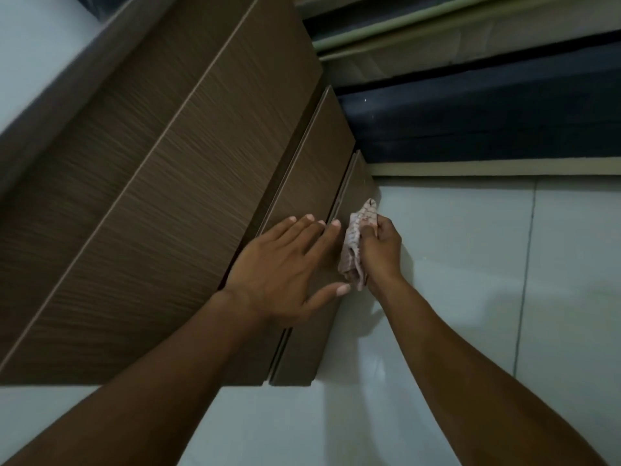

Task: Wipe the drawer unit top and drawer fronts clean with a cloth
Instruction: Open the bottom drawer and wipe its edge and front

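Note:
A brown wood-grain drawer unit (161,196) fills the left and centre, seen from above, its top broad and its drawer fronts (316,169) stepping down to the right. My left hand (285,264) lies flat with fingers spread on an upper drawer front. My right hand (381,253) grips a pale bunched cloth (356,237) and holds it against the lowest drawer front (359,183), close to the floor. Part of the cloth is hidden under my fingers.
Pale tiled floor (470,264) spreads to the right and below the unit. A dark blue mattress or bed edge (487,112) runs along the top right above a light base strip. A pale wall (33,45) sits at the upper left.

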A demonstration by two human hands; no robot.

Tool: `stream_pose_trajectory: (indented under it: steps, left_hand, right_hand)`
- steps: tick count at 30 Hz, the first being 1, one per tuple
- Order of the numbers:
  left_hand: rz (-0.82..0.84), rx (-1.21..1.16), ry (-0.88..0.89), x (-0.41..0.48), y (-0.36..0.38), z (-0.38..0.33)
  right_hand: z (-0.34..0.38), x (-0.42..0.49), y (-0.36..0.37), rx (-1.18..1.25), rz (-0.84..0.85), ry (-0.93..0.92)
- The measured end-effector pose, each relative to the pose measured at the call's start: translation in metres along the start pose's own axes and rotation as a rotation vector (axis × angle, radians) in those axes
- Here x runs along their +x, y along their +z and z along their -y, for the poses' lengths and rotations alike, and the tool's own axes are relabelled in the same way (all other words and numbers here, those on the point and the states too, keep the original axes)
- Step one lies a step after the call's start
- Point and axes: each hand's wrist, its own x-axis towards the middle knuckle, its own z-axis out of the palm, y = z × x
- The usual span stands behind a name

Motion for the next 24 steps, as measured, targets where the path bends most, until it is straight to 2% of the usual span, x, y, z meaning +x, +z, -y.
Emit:
stream_pose_trajectory:
  steps: [2,5,7,12,15,19,24]
  left_hand:
    - [-0.006,-0.249,-0.113,-0.008,0.008,-0.017]
    - [-0.004,-0.757,-0.368,-0.036,0.041,-0.06]
    - [-0.048,-0.963,-0.491,-0.058,0.066,-0.089]
    - [-0.252,-0.922,-0.724,-0.072,0.103,-0.122]
    - [-0.323,-0.937,-0.754,-0.068,0.106,-0.126]
    - [-0.323,-1.006,-0.775,-0.066,0.103,-0.121]
    - [-0.216,-1.091,-0.852,-0.065,0.1,-0.114]
  right_hand:
    - [-0.001,-0.01,-0.001,-0.059,0.03,-0.073]
    - [0.002,-0.022,-0.003,-0.17,0.111,-0.194]
    - [0.003,-0.027,-0.008,-0.25,0.172,-0.245]
    - [0.005,-0.041,-0.016,-0.391,0.272,-0.317]
    - [0.005,-0.055,-0.016,-0.47,0.337,-0.363]
    - [-0.004,-0.071,-0.02,-0.533,0.397,-0.425]
    - [-0.013,-0.079,-0.039,-0.528,0.288,-0.439]
